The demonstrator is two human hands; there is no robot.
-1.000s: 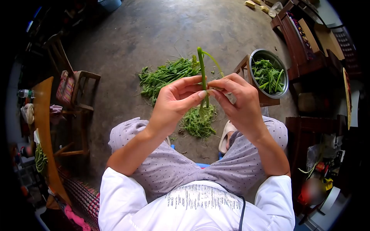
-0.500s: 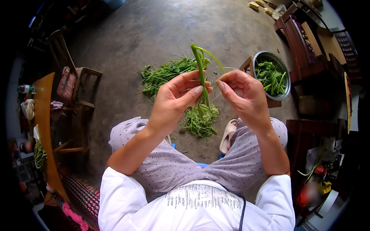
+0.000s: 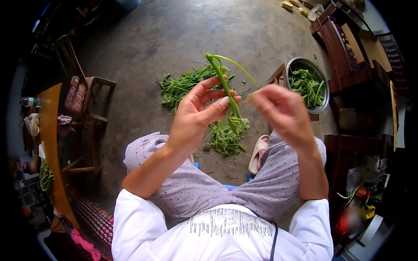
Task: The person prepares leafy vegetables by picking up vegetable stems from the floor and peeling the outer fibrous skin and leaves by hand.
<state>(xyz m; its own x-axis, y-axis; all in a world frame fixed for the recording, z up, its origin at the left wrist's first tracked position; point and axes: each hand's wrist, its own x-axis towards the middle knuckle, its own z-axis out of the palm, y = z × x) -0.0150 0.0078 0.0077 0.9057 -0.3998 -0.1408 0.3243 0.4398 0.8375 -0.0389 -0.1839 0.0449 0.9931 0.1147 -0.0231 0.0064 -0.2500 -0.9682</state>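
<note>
My left hand (image 3: pixel 198 104) pinches a green leafy vegetable stem (image 3: pixel 222 82) between thumb and fingers, over the floor in front of my knees. The stem leans to the upper left, with a thin side stalk bending off its top to the right and small leaves at its lower end. My right hand (image 3: pixel 283 111) is just right of the stem, apart from it and smeared by motion. Its thumb and fingertips look drawn together; whatever they hold is too blurred to name. Below lie a pile of greens (image 3: pixel 185 89) and a smaller heap of pale trimmings (image 3: pixel 226 138).
A metal basin (image 3: pixel 325 93) of cut green stems rests on a wooden stool (image 3: pixel 277 75) at the right. To the left stands a wooden chair (image 3: pixel 93 87) by a table edge (image 3: pixel 54 130). Dark wooden furniture (image 3: pixel 331 43) lines the right side.
My right hand has drawn away slightly right and down from the stem. The stem in my left hand has tilted further to the left at its top.
</note>
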